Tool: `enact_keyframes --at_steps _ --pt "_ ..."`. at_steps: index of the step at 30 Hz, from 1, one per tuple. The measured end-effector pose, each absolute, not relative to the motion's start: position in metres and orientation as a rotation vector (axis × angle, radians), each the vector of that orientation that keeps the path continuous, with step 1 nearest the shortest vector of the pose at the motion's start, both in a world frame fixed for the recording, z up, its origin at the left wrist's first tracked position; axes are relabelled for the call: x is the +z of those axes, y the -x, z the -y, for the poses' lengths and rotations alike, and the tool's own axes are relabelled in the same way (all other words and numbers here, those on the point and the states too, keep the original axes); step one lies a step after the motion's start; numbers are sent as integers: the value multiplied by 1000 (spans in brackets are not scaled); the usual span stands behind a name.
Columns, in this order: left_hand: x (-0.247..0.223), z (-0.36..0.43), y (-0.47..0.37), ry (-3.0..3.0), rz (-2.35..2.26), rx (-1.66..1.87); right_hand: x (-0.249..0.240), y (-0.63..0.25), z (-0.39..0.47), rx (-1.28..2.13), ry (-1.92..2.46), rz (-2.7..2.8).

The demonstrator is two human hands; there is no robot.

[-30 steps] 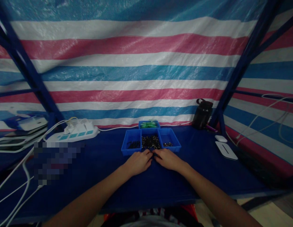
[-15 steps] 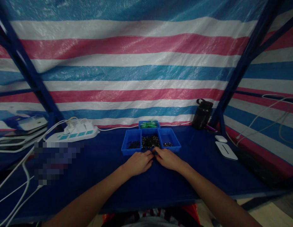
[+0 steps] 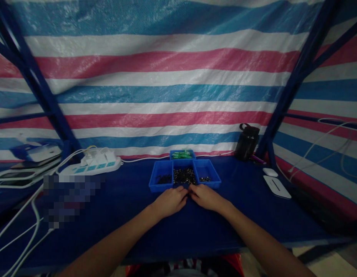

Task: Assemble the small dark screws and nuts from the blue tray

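Observation:
Both my hands meet at the front edge of the middle blue bin. My left hand (image 3: 171, 201) has its fingers bent and pressed together, and whatever they hold is too small to name. Fingertips of my right hand (image 3: 205, 196) are pinched close to the left ones, also on something I cannot make out. Just beyond them, the middle bin (image 3: 179, 164) holds many small dark and shiny metal parts (image 3: 184, 176). In the left bin (image 3: 157, 169) lie thin black pieces (image 3: 163, 179). A few small shiny parts (image 3: 205, 179) rest in the right bin (image 3: 208, 167).
Behind the bins stands a small blue box (image 3: 192, 157) with green pieces (image 3: 181, 154). A white power strip (image 3: 92, 166) with cables is at left. On the right are a black bottle (image 3: 246, 142), a white flat device (image 3: 277, 186) and a small white case (image 3: 270, 172).
The whole view has shifted slightly, with the scene sitting a little lower. My hands stay together at the bin's front edge; the fingers have moved only slightly.

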State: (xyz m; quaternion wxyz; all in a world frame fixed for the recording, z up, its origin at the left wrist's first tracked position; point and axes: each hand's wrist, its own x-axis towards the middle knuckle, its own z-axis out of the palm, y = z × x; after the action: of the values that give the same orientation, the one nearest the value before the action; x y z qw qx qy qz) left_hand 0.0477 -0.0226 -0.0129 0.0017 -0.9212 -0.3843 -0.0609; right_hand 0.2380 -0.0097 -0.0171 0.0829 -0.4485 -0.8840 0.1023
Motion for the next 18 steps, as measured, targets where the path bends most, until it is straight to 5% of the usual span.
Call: enact_keyframes --at_steps 18 --pt "-10 22 -47 2867 1256 -117 -10 -239 13 377 1230 2628"
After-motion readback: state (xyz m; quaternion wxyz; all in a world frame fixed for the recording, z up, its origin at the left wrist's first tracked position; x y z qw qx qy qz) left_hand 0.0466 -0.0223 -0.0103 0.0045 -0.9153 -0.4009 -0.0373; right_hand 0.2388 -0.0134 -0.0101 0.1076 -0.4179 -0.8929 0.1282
